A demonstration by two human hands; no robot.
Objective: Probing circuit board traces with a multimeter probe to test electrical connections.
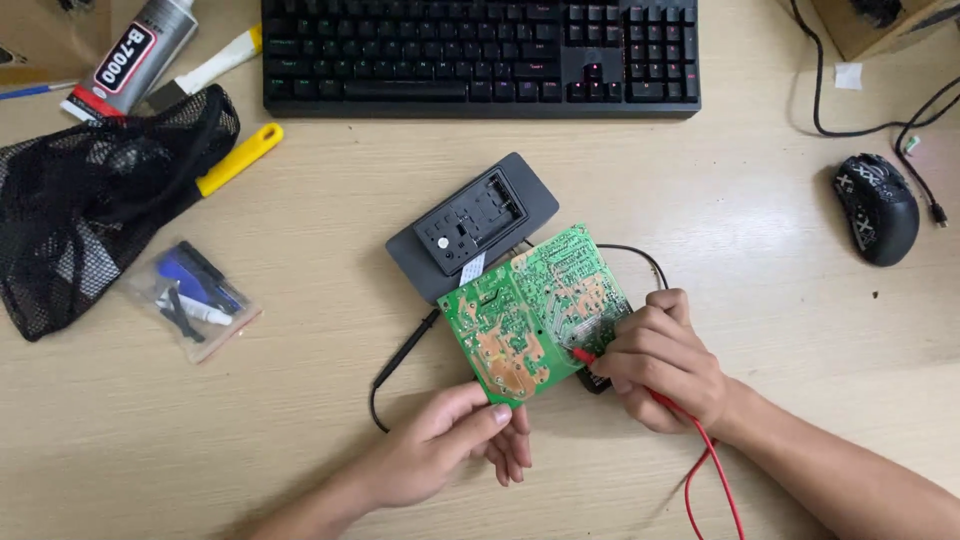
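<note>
A green circuit board (535, 310) is held tilted above the desk, solder side up. My left hand (465, 440) pinches its near lower edge between thumb and fingers. My right hand (660, 365) grips a red test probe (583, 355) and presses its tip against the board's right side; the red lead (705, 470) trails toward the near edge. A black probe (405, 350) with its lead lies on the desk just left of the board. Behind the board lies a dark grey plastic case (470, 225) with an open rectangular recess.
A black keyboard (480, 55) spans the far edge. A black mouse (878, 208) and cables sit at the right. At the left are a black mesh bag (90, 200), a yellow-handled tool (240, 158), a glue tube (130, 55) and a small plastic bag of parts (190, 298).
</note>
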